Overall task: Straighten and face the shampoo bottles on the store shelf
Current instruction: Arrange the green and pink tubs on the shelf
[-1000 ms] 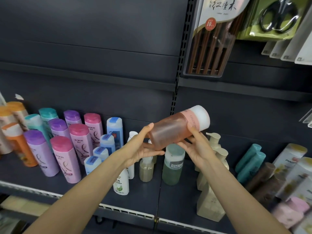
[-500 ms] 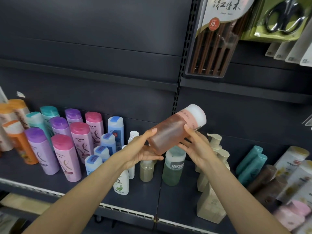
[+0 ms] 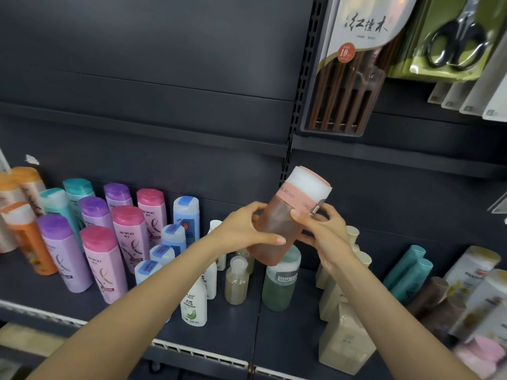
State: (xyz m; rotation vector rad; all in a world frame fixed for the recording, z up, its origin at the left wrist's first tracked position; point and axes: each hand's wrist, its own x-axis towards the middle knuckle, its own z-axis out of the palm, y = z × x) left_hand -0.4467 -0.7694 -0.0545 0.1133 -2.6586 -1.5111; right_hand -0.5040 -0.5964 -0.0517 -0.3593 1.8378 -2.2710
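A translucent orange-pink bottle (image 3: 279, 229) with a white cap and a pink band is held in the air above the dark shelf (image 3: 288, 333), nearly upright and leaning slightly right. My left hand (image 3: 247, 229) grips its lower left side, thumb across the front. My right hand (image 3: 321, 229) grips its right side just under the band. Below it stand a green bottle (image 3: 278, 289) and a small yellowish bottle (image 3: 236, 281).
Pink, purple, teal, orange and blue bottles (image 3: 104, 242) stand in rows at the left. Beige pump bottles (image 3: 343, 325) and teal and brown bottles (image 3: 408, 272) crowd the right. A chopstick pack (image 3: 348, 78) and scissors (image 3: 455, 42) hang above.
Both hands have turned the orange-pink bottle from a strong tilt with its cap up-right to nearly upright. My left thumb now lies across its front.
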